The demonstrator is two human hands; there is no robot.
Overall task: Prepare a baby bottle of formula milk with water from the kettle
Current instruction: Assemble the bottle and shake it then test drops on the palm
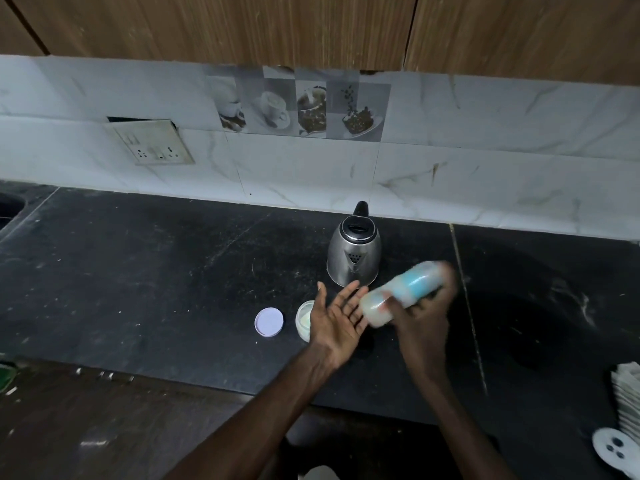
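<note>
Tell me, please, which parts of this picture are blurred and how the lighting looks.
Head view: the baby bottle and the right hand gripping it are smeared by motion blur; the left hand, kettle and lilac lid are fairly sharp; the light is dim; the wide angle bends the backsplash.

The left forearm (263, 403) and right forearm (450, 410), both bare, stretch toward the steel kettle with a black lid (354, 254). The left hand (337, 320) lies just in front of the kettle, palm up, fingers straight and spread. The right hand (424, 311), blurred, is in front and to the right of the kettle. Its fingers curl round a clear baby bottle with a blue band (408, 289), whose pale end is just beside the left fingertips.
</note>
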